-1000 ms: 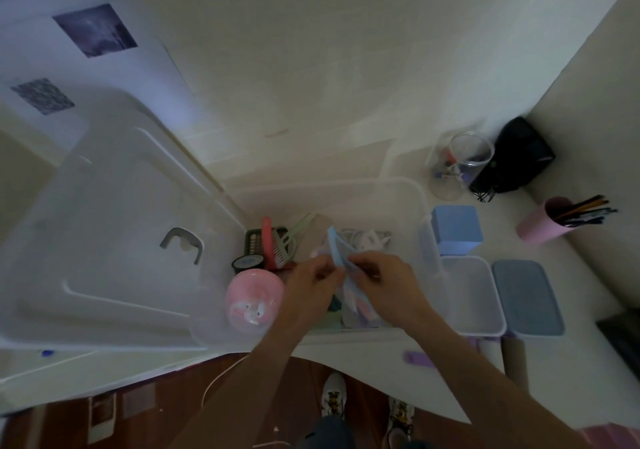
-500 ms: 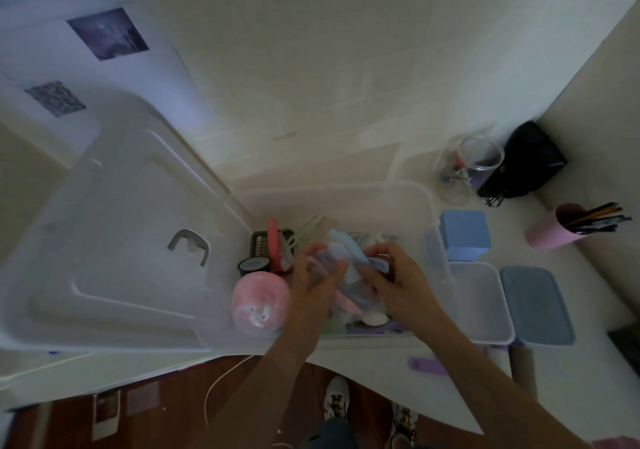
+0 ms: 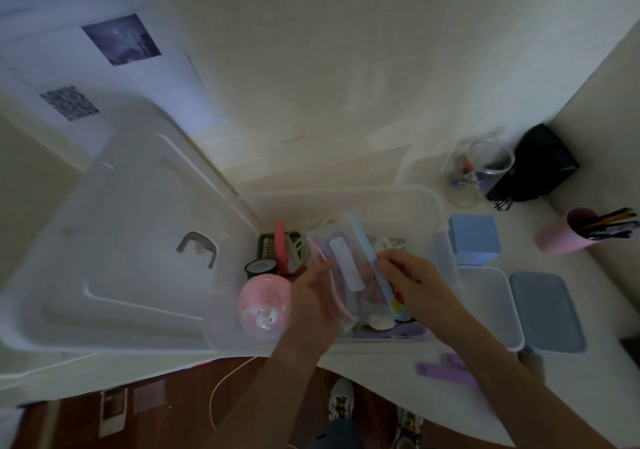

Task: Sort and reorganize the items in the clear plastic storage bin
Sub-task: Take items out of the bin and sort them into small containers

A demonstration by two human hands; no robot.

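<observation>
The clear plastic storage bin (image 3: 437, 206) stands open on the white table, its lid (image 3: 121, 241) propped to the left. Over its middle I hold a clear zip pouch (image 3: 349, 268) with a blue strip on one edge and a pink one on the other. My left hand (image 3: 313, 305) grips the pink side and my right hand (image 3: 414, 282) pinches the blue strip. Inside the bin lie a pink round case (image 3: 265, 305), a black tape roll (image 3: 260, 268), a green basket (image 3: 268, 246), red and green combs (image 3: 289, 251), and small items partly hidden under the pouch.
Right of the bin are a blue box (image 3: 473, 239), a clear tub (image 3: 491, 303) and its grey-blue lid (image 3: 545, 312). Behind stand a glass jar (image 3: 481, 175), a black bag (image 3: 540, 168) and a pink pencil cup (image 3: 568, 235). A purple object (image 3: 443, 369) lies near the table's front edge.
Both hands have lifted the pouch and spread it wider, so its blue strip now points up and back. My left hand has shifted to the pink edge.
</observation>
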